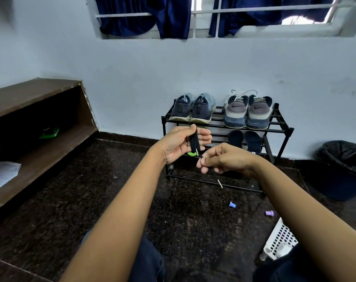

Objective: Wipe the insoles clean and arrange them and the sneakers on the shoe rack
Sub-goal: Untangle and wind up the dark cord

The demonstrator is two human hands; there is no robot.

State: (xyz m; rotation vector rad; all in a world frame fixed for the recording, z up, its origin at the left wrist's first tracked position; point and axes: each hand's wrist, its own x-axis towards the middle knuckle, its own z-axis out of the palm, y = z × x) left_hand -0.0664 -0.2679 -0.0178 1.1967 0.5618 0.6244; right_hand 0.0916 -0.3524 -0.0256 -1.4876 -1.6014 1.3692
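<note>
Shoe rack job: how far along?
Done: blue sneakers and grey sneakers sit on the top shelf of the rack; two dark insoles lean on the shelf below. In hand: left hand holds a folded black lace, right hand pinches its tip. Left: the lace needs a home; wiping cannot be judged, and a green thing behind the hands is mostly hidden.

1. One shoe rack (290, 130), at 12 o'clock.
2. Four sneakers on its top tier: a blue pair (201, 108) and a grey pair (236, 112).
3. Two dark insoles (236, 138) on the tier below, at 1 o'clock.
4. Two hands, the left hand (185, 143) and the right hand (224, 159), both with a grip on one dark shoelace (194, 141).
5. Two small caps on the floor at 4 o'clock: a blue cap (232, 204) and a purple cap (268, 213).
6. Two dark blue curtains (142, 15), at 12 o'clock.
7. One bin (340, 180) at 3 o'clock.
8. One white basket (279, 243) at 5 o'clock.
</note>
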